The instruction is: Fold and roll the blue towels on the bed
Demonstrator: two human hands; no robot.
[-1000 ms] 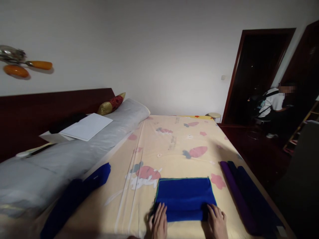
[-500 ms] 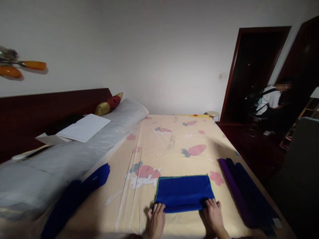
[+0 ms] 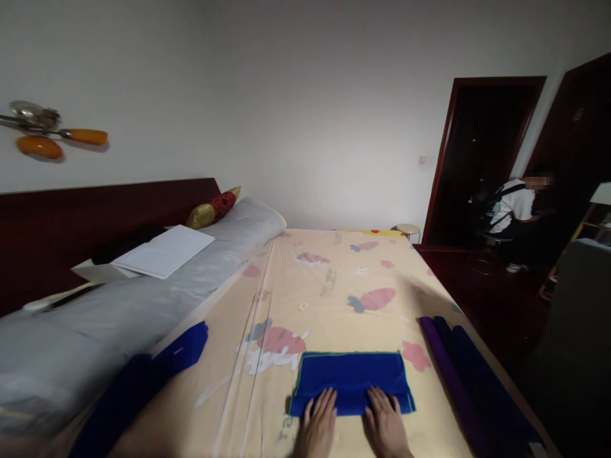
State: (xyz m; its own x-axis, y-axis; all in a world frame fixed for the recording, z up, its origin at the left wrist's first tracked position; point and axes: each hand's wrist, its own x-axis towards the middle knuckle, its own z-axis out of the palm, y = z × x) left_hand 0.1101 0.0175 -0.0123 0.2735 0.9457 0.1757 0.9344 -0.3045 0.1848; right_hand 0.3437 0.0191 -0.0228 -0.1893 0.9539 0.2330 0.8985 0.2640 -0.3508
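A blue cloth [image 3: 353,372] with green stitched edges lies as a flat rectangle on the patterned bed sheet [image 3: 334,324]. Its near edge is folded over. My left hand [image 3: 321,420] rests flat on the left part of that near fold, fingers stretched forward. On the right part of the fold lies my right hand [image 3: 386,420], also open, with its fingers extended over the cloth. Neither hand grips anything.
Rolled purple cloth [image 3: 446,372] and dark blue rolls [image 3: 491,381] lie along the bed's right edge. More blue cloth [image 3: 138,381] is at left, near a grey plastic-covered roll [image 3: 229,248] bearing white sheets [image 3: 165,251]. A person [image 3: 515,207] sits by the doorway.
My hands have moved inward from the cloth's two near corners and now lie flat on its near edge. The view has tilted slightly upward.
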